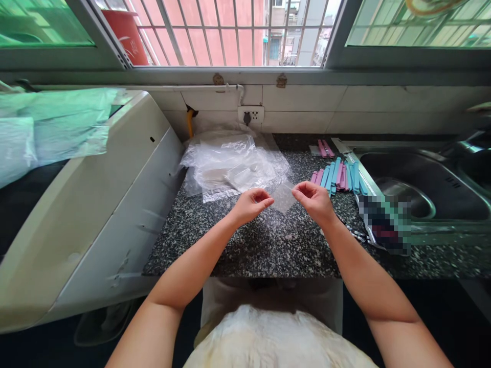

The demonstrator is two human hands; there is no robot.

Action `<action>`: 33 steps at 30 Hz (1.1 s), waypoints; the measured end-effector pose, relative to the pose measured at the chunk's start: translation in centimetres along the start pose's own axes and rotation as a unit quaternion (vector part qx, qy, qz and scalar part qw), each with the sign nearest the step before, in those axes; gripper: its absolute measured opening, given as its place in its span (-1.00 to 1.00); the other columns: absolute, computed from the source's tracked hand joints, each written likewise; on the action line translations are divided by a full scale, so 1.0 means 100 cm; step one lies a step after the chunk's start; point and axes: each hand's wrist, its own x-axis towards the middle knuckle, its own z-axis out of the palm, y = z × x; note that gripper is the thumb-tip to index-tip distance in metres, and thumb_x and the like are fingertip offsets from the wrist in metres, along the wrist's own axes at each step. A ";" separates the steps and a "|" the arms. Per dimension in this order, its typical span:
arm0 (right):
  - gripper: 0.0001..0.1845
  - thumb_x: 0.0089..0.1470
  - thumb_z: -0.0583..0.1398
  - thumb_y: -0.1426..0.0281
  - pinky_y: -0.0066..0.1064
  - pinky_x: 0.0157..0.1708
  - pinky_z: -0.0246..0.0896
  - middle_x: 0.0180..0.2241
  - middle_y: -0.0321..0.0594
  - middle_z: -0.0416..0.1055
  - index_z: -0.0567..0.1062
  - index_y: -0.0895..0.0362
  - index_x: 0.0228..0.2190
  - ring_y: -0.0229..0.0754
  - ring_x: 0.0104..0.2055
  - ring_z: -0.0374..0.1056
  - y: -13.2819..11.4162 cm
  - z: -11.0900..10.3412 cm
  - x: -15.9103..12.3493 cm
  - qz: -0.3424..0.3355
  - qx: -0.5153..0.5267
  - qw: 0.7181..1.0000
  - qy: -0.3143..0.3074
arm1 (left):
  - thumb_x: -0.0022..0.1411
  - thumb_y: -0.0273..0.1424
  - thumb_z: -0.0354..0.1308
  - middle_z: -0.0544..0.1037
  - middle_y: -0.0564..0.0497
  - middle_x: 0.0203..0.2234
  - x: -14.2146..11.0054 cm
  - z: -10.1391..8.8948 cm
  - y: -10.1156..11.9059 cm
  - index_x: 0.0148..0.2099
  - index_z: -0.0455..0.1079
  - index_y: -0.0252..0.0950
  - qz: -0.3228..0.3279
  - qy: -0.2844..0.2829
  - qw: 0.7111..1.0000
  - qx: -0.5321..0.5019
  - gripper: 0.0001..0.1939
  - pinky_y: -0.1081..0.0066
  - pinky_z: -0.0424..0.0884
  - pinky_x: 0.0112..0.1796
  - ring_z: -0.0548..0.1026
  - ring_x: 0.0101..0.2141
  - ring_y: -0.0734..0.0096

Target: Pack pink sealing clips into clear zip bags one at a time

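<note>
A small clear plastic bag [284, 198] is held up above the speckled countertop [245, 250]. My left hand [253, 204] pinches its left corner between thumb and fingers. At the opposite corner, my right hand [315, 202] grips the bag in a similar pinch. Just beyond my right hand lies a pile of slim blue and pink plastic strips [339, 175], shaped like bag clips. Two more pink strips [325, 148] rest farther back. Behind my left hand is a loose heap of clear plastic bags [238, 163].
A metal sink [414, 176] takes up the right side, with a partly blurred dark packet [385, 225] at its near edge. A white appliance [126, 204] stands on the left. A wall socket [251, 114] with a plug sits below the barred window.
</note>
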 end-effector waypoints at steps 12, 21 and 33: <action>-0.74 -0.10 0.20 0.19 -0.45 -0.50 0.13 -0.58 -0.30 0.34 0.41 0.15 -0.54 -0.33 -0.52 0.18 -0.003 0.019 -0.008 -0.001 -0.040 0.994 -0.101 | -0.11 -0.26 0.26 0.38 0.10 -0.65 0.001 0.000 -0.002 -0.55 0.38 -0.30 -0.018 0.083 0.986 -0.147 -0.78 0.46 0.22 -0.48 0.27 -0.56 0.57; -0.75 -0.06 0.17 0.24 -0.48 -0.53 0.09 -0.63 -0.32 0.33 0.42 0.17 -0.60 -0.35 -0.57 0.15 0.006 0.033 -0.016 0.006 -0.049 0.987 -0.152 | -0.23 -0.24 0.34 0.40 0.12 -0.65 0.003 -0.005 0.005 -0.55 0.39 -0.32 -0.046 0.197 0.952 -0.228 -0.72 0.49 0.22 -0.48 0.26 -0.57 0.60; -0.76 -0.07 0.16 0.25 -0.49 -0.54 0.08 -0.64 -0.32 0.32 0.41 0.17 -0.59 -0.35 -0.57 0.15 0.008 0.035 -0.015 0.014 -0.051 0.987 -0.150 | -0.21 -0.23 0.31 0.39 0.11 -0.64 0.002 -0.003 0.003 -0.53 0.38 -0.32 -0.045 0.197 0.956 -0.211 -0.73 0.50 0.19 -0.49 0.25 -0.57 0.59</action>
